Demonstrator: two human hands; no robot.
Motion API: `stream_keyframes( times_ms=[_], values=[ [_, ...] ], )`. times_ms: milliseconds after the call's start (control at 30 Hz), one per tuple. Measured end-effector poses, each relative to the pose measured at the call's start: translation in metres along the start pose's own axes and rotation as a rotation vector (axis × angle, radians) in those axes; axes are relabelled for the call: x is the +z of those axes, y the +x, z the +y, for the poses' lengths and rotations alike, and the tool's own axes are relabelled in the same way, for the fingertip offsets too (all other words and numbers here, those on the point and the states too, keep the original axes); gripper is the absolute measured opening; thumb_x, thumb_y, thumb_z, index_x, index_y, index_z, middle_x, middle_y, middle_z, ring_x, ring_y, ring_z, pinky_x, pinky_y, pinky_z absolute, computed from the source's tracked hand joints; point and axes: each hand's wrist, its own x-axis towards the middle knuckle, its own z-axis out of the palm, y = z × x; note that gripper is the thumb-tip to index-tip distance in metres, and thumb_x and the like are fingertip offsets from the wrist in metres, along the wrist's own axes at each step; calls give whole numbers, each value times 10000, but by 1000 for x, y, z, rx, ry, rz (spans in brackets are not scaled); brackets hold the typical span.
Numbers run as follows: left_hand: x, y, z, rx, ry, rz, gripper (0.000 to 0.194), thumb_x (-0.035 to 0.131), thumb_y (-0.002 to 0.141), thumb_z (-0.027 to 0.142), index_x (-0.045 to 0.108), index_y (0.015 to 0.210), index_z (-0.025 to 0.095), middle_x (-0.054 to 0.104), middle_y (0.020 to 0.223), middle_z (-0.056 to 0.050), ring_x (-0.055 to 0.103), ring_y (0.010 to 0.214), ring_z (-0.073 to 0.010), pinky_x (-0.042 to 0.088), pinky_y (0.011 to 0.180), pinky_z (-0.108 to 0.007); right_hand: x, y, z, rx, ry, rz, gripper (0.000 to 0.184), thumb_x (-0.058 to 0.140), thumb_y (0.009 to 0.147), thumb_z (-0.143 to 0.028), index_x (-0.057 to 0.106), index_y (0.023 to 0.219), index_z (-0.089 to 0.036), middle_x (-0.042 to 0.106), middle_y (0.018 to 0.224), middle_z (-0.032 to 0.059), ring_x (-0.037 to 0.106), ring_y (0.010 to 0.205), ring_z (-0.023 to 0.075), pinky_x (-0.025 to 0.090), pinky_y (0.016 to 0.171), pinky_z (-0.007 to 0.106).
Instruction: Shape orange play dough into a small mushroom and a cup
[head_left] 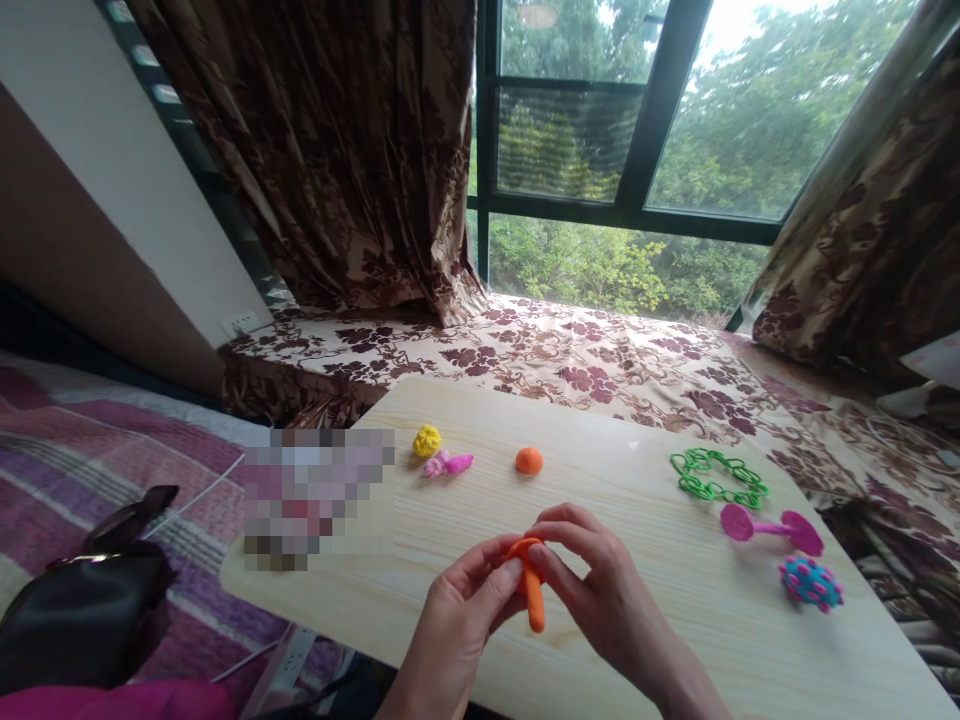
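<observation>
Between my two hands, above the near part of the table, is a piece of orange modelling clay (534,598) with a flat round top and a stem pointing down toward me. My left hand (469,610) pinches its left side between thumb and fingers. The fingers of my right hand (592,570) close on its right side and upper edge. Just beyond my hands a ball of orange clay (529,461) rests on the table. Farther left lie a yellow clay lump (427,441) and a pink clay piece (448,463) with a pointed end.
On the right of the wooden table (630,600) are a green clay chain (718,476), a magenta clay dumbbell shape (772,530) and a blue ball with pink dots (811,584). A blurred patch covers the table's left end. A black bag (82,610) sits on the bed at left.
</observation>
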Motion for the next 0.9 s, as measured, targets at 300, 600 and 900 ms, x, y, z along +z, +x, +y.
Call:
stream_keyframes(
  times_ms=[300, 600, 900],
  values=[
    [-1, 1, -4, -17, -25, 8, 281, 714, 619, 314, 677, 833, 136, 670, 801, -68, 601, 647, -140, 490, 664, -266, 0, -1, 3, -101, -64, 16, 219, 467, 864, -264, 675, 930, -243, 609, 878, 61, 543, 808, 177, 465, 713, 306],
    [-2, -1, 0, -77, -91, -81, 285, 666, 686, 294, 680, 922, 135, 679, 821, -85, 611, 773, -174, 475, 787, -334, -5, -3, -1, 52, 127, -42, 301, 374, 908, -304, 621, 1058, -220, 572, 1005, 56, 545, 933, 160, 444, 828, 265],
    [2, -2, -1, -102, -131, -75, 292, 670, 678, 278, 678, 934, 137, 686, 861, -85, 625, 810, -193, 463, 819, -339, -5, -4, 2, 187, 271, -15, 425, 250, 932, -383, 627, 1053, -229, 561, 1108, 38, 535, 1003, 162, 415, 897, 282]
  ],
)
